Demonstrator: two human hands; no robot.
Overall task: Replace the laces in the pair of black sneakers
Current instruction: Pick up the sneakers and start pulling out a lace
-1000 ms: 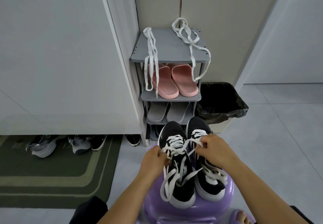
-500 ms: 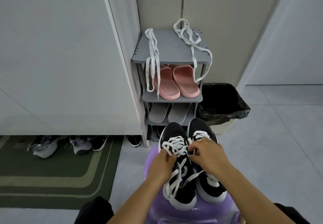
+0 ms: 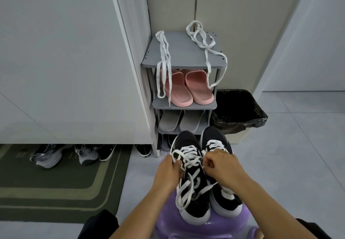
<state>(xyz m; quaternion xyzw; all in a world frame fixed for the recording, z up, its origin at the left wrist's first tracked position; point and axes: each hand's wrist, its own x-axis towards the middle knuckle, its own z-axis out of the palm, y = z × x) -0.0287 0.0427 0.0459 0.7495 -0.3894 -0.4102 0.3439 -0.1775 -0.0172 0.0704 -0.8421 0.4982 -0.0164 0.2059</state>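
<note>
Two black sneakers with white soles stand side by side on a purple stool [image 3: 211, 228]. The left sneaker [image 3: 194, 199] has a loosened white lace [image 3: 186, 157] with its ends trailing down its side. My left hand [image 3: 169, 171] pinches the lace at the left row of eyelets. My right hand [image 3: 222, 166] pinches the lace on the right side and partly covers the right sneaker [image 3: 214, 138]. Two loose white laces, one on the left [image 3: 162, 65] and one on the right [image 3: 203, 41], hang from the top of a grey shoe rack [image 3: 183, 55].
The rack holds pink slippers [image 3: 188, 87] and grey slippers [image 3: 180, 121]. A bin with a black bag [image 3: 237, 112] stands right of it. A white cabinet [image 3: 71, 61] fills the left, with several shoes [image 3: 87, 154] under it on a green mat [image 3: 56, 186].
Both hands have moved closer together over the left sneaker's lacing, and the lace ends hang slacker down the shoe. The view has shifted slightly.
</note>
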